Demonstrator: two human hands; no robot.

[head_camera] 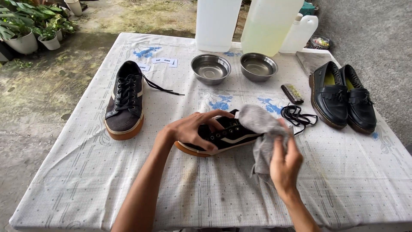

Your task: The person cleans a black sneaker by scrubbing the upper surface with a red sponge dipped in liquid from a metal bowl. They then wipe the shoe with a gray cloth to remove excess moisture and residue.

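Dark sneaker pinned at centre frame, grey cloth laid over its toe end.

I've got the black sneaker (223, 135) lying on its side in the middle of the frame, gum sole toward me, laces out. My left hand (193, 129) comes in from lower left, forearm angled up, fingers curled over the eyelets and thumb under the sole, clamped on the shoe. My right hand (285, 161) rises from lower right, wrist bent, fingers closed around a bunched grey cloth (262, 129) that drapes across the shoe's front. Just right of that, a loose black lace (298, 115) on the patterned tablecloth (86, 172). Upper left, the matching laced sneaker (125, 101). Far right, a pair of black loafers (343, 96). Top centre, two steel bowls (234, 68) before pale jugs (244, 21).
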